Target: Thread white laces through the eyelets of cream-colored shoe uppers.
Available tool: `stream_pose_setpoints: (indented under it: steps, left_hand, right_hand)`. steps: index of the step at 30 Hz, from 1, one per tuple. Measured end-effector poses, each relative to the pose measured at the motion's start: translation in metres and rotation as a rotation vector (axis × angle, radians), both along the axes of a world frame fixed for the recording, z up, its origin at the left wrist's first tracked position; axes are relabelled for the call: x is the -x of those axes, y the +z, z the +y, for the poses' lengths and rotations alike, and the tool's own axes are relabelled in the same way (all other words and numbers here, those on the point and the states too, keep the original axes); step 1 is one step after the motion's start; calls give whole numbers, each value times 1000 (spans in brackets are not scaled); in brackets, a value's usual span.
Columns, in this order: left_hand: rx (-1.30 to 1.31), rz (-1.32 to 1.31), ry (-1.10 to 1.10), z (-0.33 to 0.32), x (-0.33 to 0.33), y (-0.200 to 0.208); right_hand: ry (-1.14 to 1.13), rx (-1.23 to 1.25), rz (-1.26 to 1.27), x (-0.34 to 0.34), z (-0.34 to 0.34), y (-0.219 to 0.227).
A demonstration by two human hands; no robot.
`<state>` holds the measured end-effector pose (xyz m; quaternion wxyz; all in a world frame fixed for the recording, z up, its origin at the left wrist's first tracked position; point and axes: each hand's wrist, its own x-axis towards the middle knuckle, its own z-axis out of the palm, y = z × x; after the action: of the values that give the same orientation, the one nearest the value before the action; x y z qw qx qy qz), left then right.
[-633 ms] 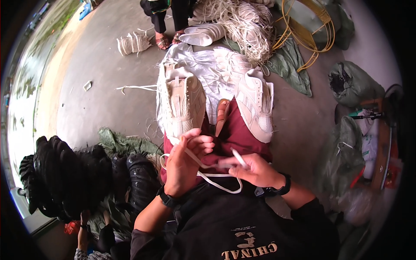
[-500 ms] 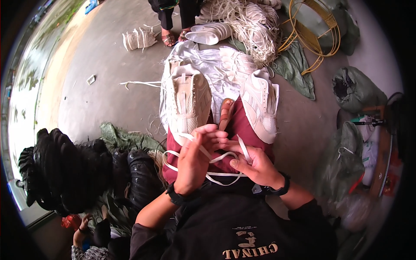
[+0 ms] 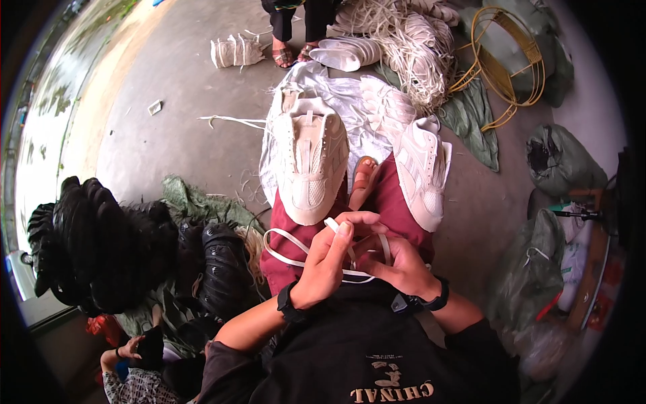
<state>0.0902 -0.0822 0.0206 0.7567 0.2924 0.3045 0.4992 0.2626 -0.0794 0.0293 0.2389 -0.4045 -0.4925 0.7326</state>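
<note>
The left hand [image 3: 324, 261] pinches a white lace [image 3: 385, 249] above the lap [image 3: 404, 226]; the right hand [image 3: 408, 266] grips another stretch. The lace loops toward ten o'clock; at eleven, a cream shoe [image 3: 311, 158] lies lengthwise, toe toward six.

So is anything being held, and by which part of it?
A flat white shoelace: the left hand has a stretch of it at its thumb and fingers, the right hand another at its fingers. Whether either grips an end cannot be told.
</note>
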Motion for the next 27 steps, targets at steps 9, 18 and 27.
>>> stream_pose_setpoints:
  steps: [9,18,27]
  left_hand:
    - [133,61,159,1,48,-8]
    - [181,-128,279,-10,90,-8]
    - [106,46,32,-25,91,-20]
  right_hand:
    - [58,50,-121,16,-8,5]
    - [214,75,-154,18,-24,1]
    - [-193,-163,-197,40,-11,-1]
